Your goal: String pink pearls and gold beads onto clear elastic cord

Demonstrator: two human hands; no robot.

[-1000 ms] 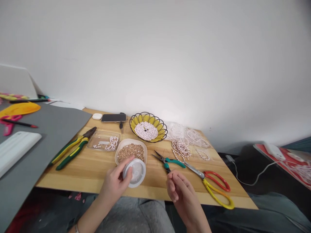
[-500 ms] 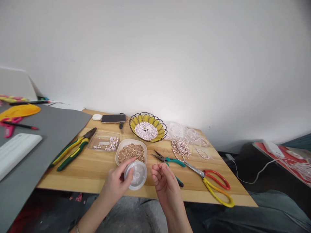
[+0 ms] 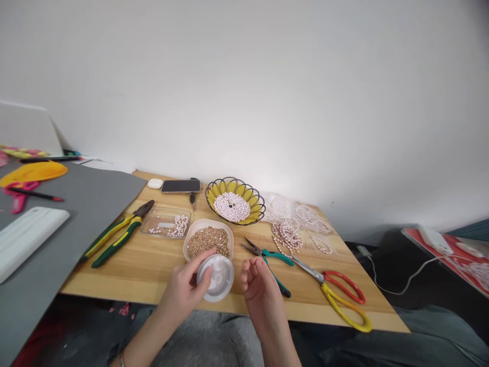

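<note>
from where i stood, the left hand [image 3: 188,285] pinched the white spool [image 3: 219,282] over the table [image 3: 114,280]. it was just left of the right hand [image 3: 261,293], not touching. that hand was bunched up; i couldn't tell if it held anything.

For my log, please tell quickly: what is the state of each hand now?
Left hand: closed, holding the spool.
Right hand: curled; cannot tell if fully closed or holding anything.
</note>
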